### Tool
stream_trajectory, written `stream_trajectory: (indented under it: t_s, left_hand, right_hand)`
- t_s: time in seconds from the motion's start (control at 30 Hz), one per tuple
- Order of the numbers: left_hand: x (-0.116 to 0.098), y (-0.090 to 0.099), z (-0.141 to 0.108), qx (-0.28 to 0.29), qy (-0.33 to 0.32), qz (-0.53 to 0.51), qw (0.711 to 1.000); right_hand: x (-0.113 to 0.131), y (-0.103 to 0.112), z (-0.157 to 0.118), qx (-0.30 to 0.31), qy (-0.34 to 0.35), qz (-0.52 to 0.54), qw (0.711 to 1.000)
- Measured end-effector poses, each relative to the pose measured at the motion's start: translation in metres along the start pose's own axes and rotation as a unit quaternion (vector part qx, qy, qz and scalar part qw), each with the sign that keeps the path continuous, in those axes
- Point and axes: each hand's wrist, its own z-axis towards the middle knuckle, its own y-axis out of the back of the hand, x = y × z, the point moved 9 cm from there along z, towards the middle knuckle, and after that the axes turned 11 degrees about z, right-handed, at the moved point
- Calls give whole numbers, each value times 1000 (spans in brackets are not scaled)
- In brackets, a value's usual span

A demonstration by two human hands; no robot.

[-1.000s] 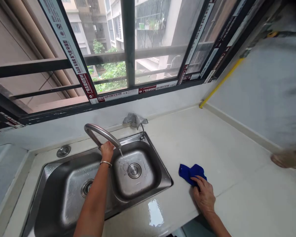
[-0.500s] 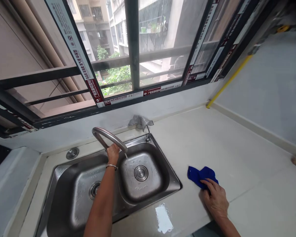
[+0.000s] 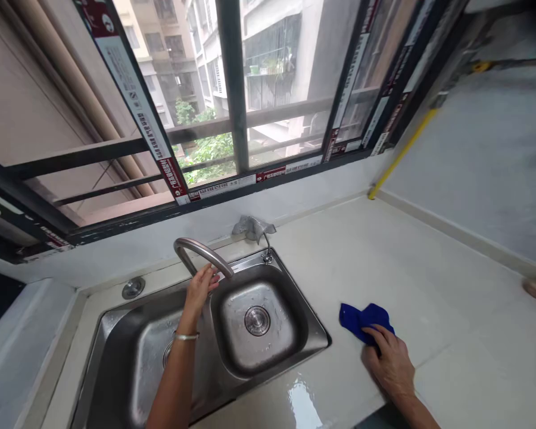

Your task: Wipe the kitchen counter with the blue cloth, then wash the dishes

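Note:
A curved metal faucet [image 3: 204, 250] arches over the double steel sink [image 3: 315, 333], and no water shows at its spout. Just below the arch, my left hand [image 3: 201, 286] has its fingers apart, close to the faucet, with nothing in it. To the right of the sink, a crumpled blue cloth [image 3: 355, 317] lies on the pale countertop [image 3: 361, 256]. My right hand [image 3: 389, 360] grips the cloth's near edge, with the thumb partly hidden under the fingers.
Behind the sink, a grey wrapped item [image 3: 252, 227] stands by a small fixture. A round metal cap [image 3: 133, 288] sits at the back left. A yellow pipe [image 3: 404, 152] runs down to the back right corner. A dark-framed window [image 3: 236, 89] spans the back.
My left hand has loosened from the faucet's base and its fingers have spread. The thin stream at the spout is gone. The view has shifted slightly; my right hand stays on the cloth.

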Motion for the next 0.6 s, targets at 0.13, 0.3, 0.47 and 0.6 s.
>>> stream_trajectory:
  t_s: [0.13, 0.3, 0.47, 0.6]
  left_hand:
    - [-74, 7, -45, 64, -86, -286, 952]
    - [-108, 17, -61, -19, -84, -375, 923]
    - [-72, 60, -76, -36, -63, -271, 960]
    - [-34, 122, -81, -69, -11, -185, 980]
  right_hand:
    - [9, 2, 1, 3, 4, -32, 999]
    - [13, 1, 0, 1, 44, -55, 998]
    - [11, -2, 0, -5, 60, -52, 997]
    - [11, -1, 2, -6, 43, -49, 998]
